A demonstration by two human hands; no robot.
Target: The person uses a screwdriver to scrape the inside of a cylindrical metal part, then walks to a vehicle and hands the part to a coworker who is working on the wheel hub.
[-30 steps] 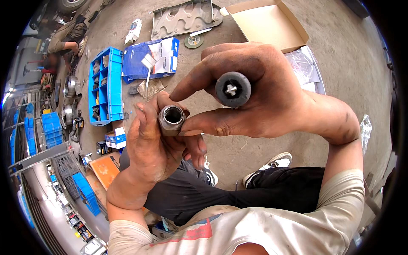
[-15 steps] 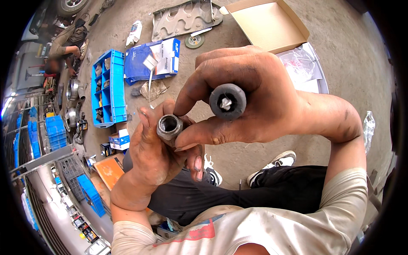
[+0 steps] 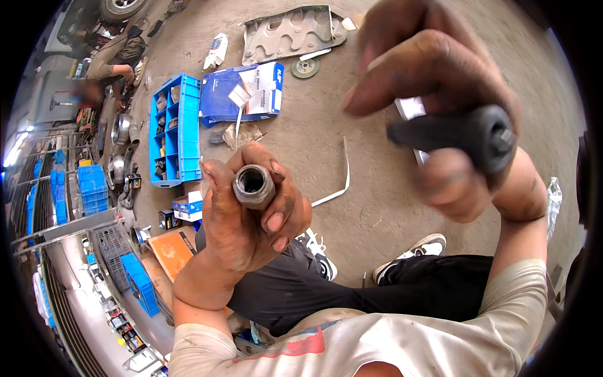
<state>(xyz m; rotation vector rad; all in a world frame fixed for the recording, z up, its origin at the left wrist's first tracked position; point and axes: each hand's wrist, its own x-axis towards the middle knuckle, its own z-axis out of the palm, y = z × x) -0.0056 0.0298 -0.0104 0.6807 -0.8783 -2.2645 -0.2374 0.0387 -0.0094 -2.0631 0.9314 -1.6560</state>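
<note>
My left hand (image 3: 227,242) is closed round a dirty steel hex fitting (image 3: 266,190), a short sleeve whose round bore faces up between thumb and fingers. Its lower part is hidden in the hand. At the upper right my right hand (image 3: 440,69), partly smeared by motion, grips a black tapered part (image 3: 461,133). A bit of metal shows in the round end of that black part. The index finger is curled out to the left, apart from the fitting. The two hands are well apart.
A blue compartment bin (image 3: 190,135) with small parts stands left, beside a blue-and-white box (image 3: 220,100). Beyond lie a metal plate (image 3: 292,34) and a grinding disc (image 3: 306,67). An orange box (image 3: 174,251) lies near my left forearm. Another person (image 3: 116,66) crouches at the far left.
My right hand has moved away from the fitting, up and to the right, with the black part tilting sideways in it. My left hand still holds the fitting in nearly the same place.
</note>
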